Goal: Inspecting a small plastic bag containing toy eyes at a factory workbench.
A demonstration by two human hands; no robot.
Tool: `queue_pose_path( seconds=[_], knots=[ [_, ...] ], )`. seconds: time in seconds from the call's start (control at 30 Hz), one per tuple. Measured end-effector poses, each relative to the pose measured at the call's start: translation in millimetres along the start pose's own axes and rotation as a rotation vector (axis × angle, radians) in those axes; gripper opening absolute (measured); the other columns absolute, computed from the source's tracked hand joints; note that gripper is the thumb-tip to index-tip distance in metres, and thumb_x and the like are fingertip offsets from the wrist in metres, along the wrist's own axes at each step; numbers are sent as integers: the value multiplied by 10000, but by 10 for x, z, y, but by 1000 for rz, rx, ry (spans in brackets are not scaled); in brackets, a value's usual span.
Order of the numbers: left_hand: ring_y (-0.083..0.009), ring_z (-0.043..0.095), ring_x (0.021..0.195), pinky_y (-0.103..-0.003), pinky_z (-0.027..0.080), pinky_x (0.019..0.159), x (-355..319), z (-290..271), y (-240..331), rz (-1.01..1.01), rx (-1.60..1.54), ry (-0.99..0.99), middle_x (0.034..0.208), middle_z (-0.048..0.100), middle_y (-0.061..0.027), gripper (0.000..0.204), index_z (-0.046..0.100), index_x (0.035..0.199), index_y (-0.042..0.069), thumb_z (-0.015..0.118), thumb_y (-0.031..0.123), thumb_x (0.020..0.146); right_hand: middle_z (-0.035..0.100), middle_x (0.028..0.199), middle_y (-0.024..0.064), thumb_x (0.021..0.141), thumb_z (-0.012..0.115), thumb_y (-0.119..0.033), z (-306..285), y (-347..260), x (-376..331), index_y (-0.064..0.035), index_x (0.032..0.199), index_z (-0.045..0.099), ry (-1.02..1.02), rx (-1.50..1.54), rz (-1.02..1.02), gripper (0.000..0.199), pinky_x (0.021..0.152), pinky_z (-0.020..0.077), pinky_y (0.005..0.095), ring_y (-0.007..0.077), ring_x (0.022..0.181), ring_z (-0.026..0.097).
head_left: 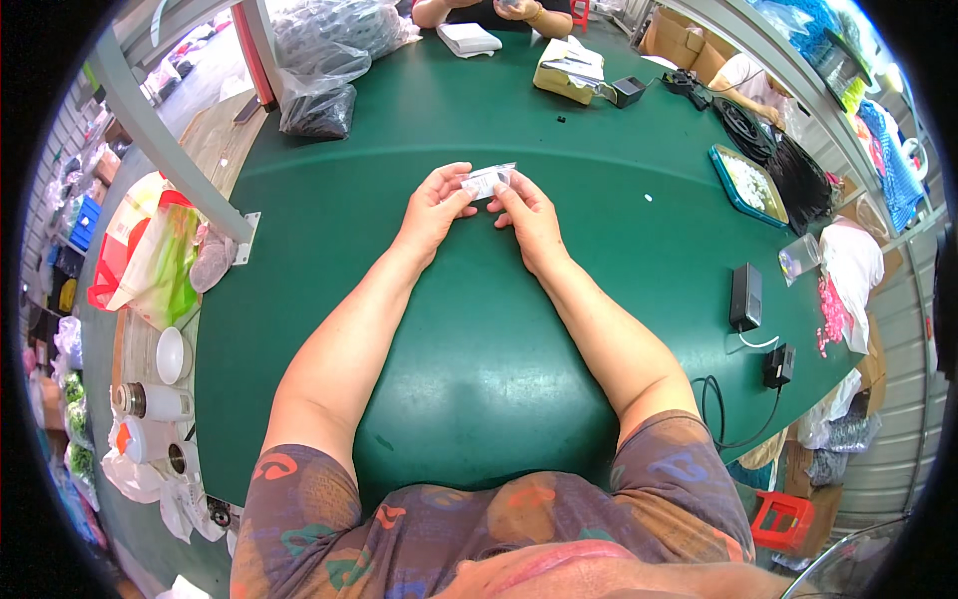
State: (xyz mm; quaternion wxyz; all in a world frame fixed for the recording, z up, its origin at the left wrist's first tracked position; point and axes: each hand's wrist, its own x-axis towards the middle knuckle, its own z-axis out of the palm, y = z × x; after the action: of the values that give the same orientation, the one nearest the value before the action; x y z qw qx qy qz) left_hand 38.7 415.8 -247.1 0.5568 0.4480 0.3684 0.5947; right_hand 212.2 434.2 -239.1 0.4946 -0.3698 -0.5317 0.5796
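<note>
Both my arms reach forward over a green tabletop [449, 309]. Between my hands is a small clear plastic bag [486, 181] with a whitish label and something dark inside that is too small to name. My left hand [435, 208] pinches the bag's left end between thumb and fingers. At the other end, my right hand [529, 215] grips it with the thumb on top and the fingers behind. The bag is held just above the table, tilted slightly up to the right.
At right lie a black power adapter [745, 297], a smaller black plug [778, 366], a tray of white pieces [750, 186], a clear cup [798, 259] and pink bits [830, 311]. A yellowish box [569, 72] and plastic bags [324, 60] stand far off. Co-workers' hands [519, 9] show opposite.
</note>
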Motion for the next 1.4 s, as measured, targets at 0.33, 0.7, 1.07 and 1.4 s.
queue_pose_path(
  seconds=[0.33, 0.7, 1.07, 1.4],
  knots=[
    [-142, 599, 1131, -296, 525, 902, 7, -10, -1, 4, 37, -9, 1258, 610, -56, 393, 529, 1347, 90, 632, 136, 970, 668, 1072, 31, 969, 641, -213, 3, 11, 11, 6, 1342, 554, 3, 18, -7, 442, 650, 471, 218, 78, 850, 608],
    [-138, 599, 1122, -291, 521, 894, -9, 4, 8, 0, 47, -16, 1246, 622, -53, 385, 533, 1341, 92, 631, 132, 970, 664, 1075, 27, 965, 643, -215, -9, 25, 11, 2, 1353, 547, -10, 14, -10, 455, 648, 465, 212, 73, 847, 608],
    [-147, 601, 1113, -289, 528, 887, -9, 13, 20, -6, 4, 2, 1245, 599, -69, 389, 542, 1334, 67, 621, 73, 953, 665, 1056, 20, 972, 625, -217, -4, 12, 4, -22, 1296, 588, -6, 1, -12, 380, 689, 481, 229, 90, 872, 610],
    [-148, 601, 1116, -292, 531, 889, -6, 9, 11, 0, -1, -4, 1249, 602, -70, 398, 541, 1344, 70, 612, 69, 953, 666, 1058, 27, 966, 637, -222, 1, 7, 1, -16, 1312, 578, 5, 3, 1, 407, 688, 481, 233, 95, 876, 615]
  ],
)
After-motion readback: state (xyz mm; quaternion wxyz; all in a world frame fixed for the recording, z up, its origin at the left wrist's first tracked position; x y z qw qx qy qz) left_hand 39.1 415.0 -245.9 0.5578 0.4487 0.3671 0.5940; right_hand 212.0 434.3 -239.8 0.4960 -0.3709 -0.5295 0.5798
